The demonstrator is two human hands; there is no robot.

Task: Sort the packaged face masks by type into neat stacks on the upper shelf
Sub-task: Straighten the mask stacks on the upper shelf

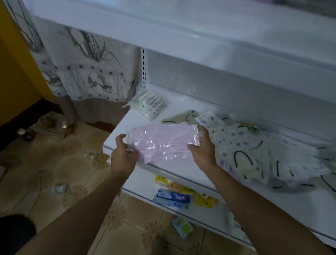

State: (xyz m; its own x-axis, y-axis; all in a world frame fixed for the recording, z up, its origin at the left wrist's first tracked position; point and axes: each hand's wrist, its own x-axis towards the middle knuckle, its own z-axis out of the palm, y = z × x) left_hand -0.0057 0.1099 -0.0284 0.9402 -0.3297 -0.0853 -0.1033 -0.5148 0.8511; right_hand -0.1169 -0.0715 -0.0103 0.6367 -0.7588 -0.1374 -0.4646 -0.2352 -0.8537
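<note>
White shelf [135, 118] in a dim room, tiled floor [59, 169] below, patterned curtain [83, 64] and yellow wall [4, 74] at left. Another white board [190, 34] overhangs it from above.

Around: a loose heap [261, 154] of mixed mask packs covers the right half of the shelf, dotted and white ones with black loops, overlapping and unsorted. Printed white pack [149, 104] lies in the back left corner. Beige mask [181, 117] sits just behind the hands, near the heap. Lower shelf [138, 191] holds toothpaste boxes [172, 198] and yellow packs [203, 200]. Small pack [182, 226] lies on the floor.

Pink pack [162, 143] is over the front left of the shelf, its near corner past the front edge; cannot tell if it touches the surface. Nothing lies between it and the bare left part of the shelf.

Both forearms reach forward from below. Left hand [123, 156] grips the pack's left end, fingers curled round the edge. Right hand [203, 148] holds the right end, thumb at the near side, fingers spread along the sealed strip, back of hand up, just beside the heap.
</note>
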